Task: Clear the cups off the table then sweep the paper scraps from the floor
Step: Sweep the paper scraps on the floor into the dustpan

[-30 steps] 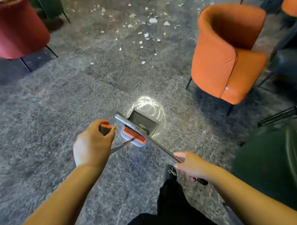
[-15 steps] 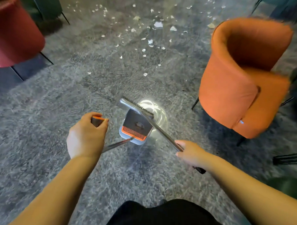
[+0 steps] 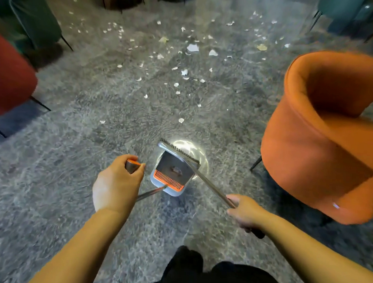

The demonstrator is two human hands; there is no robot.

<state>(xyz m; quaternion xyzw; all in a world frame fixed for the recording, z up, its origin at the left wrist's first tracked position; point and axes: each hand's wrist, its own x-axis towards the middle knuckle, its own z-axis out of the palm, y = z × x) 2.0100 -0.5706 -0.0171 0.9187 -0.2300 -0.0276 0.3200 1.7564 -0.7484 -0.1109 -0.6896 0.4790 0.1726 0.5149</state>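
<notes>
- Sweeping stage, judged from tools in hand; no cups or counter in view, so cup step cannot be checked.
- Left hand (image 3: pixel 117 184) wrapped round orange-capped top of dustpan handle (image 3: pixel 133 165), fingers curled on it.
- Dustpan (image 3: pixel 171 177) hanging or resting low over grey floor (image 3: pixel 51 178), between both hands and slightly ahead; orange comb edge nearest body, open mouth facing away toward scraps. Contact with floor not clear.
- Right hand (image 3: pixel 245 212) clamped on metal broom handle (image 3: pixel 209 185), dark grip end poking out behind fist.
- Broom long axis running diagonally, from right hand up and left to broom head (image 3: pixel 178 151), which lies across far edge of dustpan.
- Hands well apart, one tool each, handles crossing in a V toward dustpan.
- Paper scraps (image 3: pixel 184 72) scattered straight ahead, beyond broom head, spread across floor from left chairs to right chair; nearest scrap (image 3: pixel 181 120) just past broom head, bulk further off.
- Broom head nearer to scraps than dustpan; right hand doing the reaching, likely needs a step forward before first stroke.
- Orange chair (image 3: pixel 322 136) close on right of broom path; risk of handle clipping it on a wide swing.
- Red chair (image 3: pixel 11 76) on left and green chair (image 3: pixel 26 16) at far left bounding scrap area.
- Some motion blur, small scraps hard to count.
</notes>
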